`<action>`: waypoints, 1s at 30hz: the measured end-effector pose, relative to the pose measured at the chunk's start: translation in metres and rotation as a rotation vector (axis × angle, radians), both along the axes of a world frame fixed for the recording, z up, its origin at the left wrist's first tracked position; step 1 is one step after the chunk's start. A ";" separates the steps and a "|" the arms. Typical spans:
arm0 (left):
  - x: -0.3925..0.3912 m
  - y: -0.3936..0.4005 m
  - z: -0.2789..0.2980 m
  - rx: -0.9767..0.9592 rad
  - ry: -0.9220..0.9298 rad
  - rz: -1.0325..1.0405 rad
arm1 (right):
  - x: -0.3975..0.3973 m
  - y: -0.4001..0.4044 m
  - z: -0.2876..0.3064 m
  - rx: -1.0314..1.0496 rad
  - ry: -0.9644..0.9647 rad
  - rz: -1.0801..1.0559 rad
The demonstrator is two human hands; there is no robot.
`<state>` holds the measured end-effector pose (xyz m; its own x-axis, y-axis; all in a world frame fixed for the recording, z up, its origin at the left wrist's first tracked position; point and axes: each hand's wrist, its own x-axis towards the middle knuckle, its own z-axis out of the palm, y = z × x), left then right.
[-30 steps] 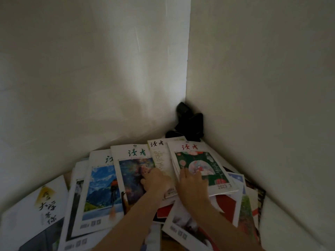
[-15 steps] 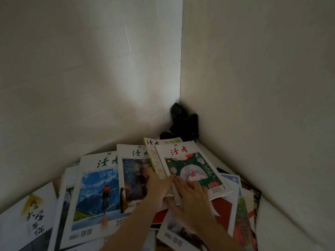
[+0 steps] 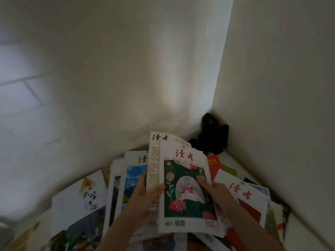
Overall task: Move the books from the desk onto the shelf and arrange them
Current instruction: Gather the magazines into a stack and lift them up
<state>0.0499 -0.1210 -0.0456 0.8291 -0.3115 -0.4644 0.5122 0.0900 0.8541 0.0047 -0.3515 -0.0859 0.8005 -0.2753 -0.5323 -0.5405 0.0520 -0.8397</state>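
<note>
Both hands grasp 2 thin, glossy magazines (image 3: pixel 183 194): left hand (image 3: pixel 145 196) fingers curl around the edge, right hand (image 3: pixel 215 192) thumb pinches the cover.

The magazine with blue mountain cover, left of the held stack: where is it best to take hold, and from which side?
Probably its left long edge, approached from the left. The blue mountain magazine lies flat, and the left hand with the held stack covers its right side.
</note>
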 end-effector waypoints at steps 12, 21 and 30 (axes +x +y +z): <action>-0.025 0.086 -0.005 0.149 0.077 0.042 | 0.014 0.101 0.002 -0.186 -0.048 0.085; -0.031 0.124 -0.011 0.244 0.084 0.030 | 0.019 0.156 0.011 -0.482 -0.129 0.138; -0.024 0.191 -0.006 0.368 0.017 0.249 | 0.015 0.092 -0.024 -0.827 -0.092 0.503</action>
<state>0.0258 0.0699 -0.0517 0.8492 0.0857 -0.5211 0.5276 -0.0961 0.8440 0.0198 -0.2599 -0.1101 0.9558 -0.1484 -0.2537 -0.2684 -0.7925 -0.5476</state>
